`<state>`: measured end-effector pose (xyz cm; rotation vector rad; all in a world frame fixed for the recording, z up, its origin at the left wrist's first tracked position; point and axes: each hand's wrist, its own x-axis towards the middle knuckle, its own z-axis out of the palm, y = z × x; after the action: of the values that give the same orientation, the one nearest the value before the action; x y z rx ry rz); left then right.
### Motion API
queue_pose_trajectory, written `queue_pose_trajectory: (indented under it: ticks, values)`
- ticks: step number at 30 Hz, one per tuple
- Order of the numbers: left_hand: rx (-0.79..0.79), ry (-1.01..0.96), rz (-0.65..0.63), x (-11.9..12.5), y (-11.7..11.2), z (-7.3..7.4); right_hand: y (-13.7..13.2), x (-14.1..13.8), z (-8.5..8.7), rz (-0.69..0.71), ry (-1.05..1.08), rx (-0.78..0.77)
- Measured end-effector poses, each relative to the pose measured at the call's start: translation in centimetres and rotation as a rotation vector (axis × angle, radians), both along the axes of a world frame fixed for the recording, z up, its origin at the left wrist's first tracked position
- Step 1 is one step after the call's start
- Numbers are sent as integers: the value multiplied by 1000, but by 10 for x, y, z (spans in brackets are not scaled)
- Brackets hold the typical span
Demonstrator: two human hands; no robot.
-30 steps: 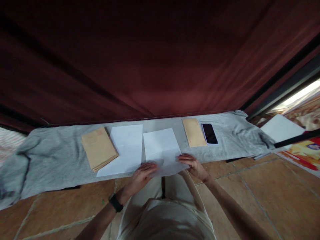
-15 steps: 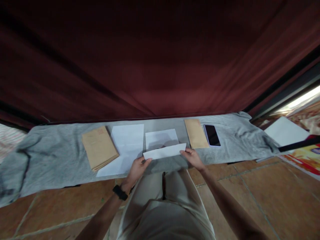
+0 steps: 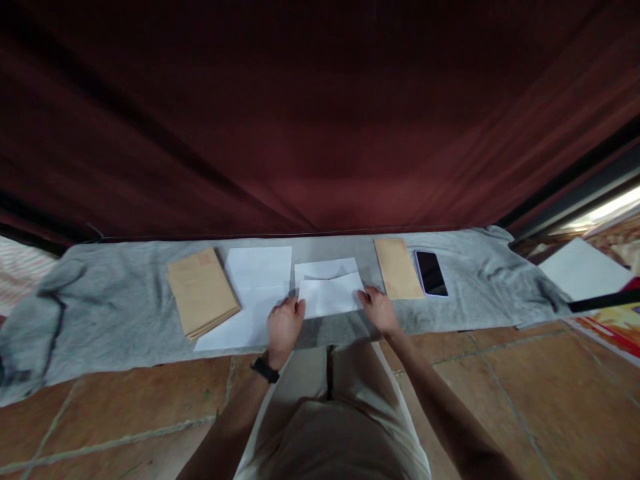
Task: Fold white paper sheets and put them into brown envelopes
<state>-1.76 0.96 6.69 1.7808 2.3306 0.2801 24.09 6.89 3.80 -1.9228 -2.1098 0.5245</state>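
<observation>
A white sheet of paper (image 3: 330,288) lies on the grey cloth (image 3: 115,320), folded over on itself with its near part laid toward the far edge. My left hand (image 3: 284,325) pinches its left side and my right hand (image 3: 379,308) pinches its right side. Both hands are closed on the sheet. A black watch sits on my left wrist.
A flat white sheet (image 3: 255,293) and a stack of brown envelopes (image 3: 203,292) lie to the left. A single brown envelope (image 3: 397,268) and a dark phone (image 3: 431,273) lie to the right. A dark red curtain (image 3: 320,113) hangs behind. More white paper (image 3: 583,270) sits far right.
My hands lifted the near edge of the flat sheet and carried it away from me, folding it over. Both hands moved forward with it.
</observation>
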Motion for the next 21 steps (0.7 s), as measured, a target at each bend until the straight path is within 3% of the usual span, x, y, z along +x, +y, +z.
queue_pose_trajectory:
  ticks: [11, 21]
  values:
    - [-45, 146, -30, 6, 22, 5, 13, -19, 9, -57, -197, -10]
    - [16, 201, -33, 3, 44, -5, 31, -27, 10, -102, -228, -17]
